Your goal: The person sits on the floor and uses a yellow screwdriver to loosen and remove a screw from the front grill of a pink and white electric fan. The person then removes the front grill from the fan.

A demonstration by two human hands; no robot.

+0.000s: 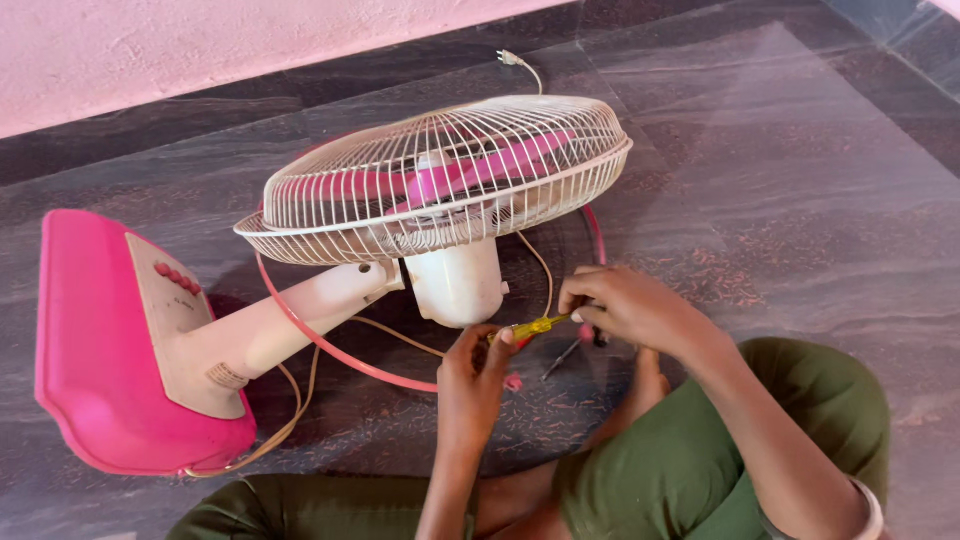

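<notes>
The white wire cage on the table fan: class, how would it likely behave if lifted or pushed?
The wire cage looks light for its size, being thin open wire. It would probably flex a little if squeezed. Lying flat, the fan rests on its pink base and white motor housing, so a push might rock it.

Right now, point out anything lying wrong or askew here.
The table fan lies tipped over on the floor, its pink base on edge, and a pink ring sits loose beneath the cage.
</notes>
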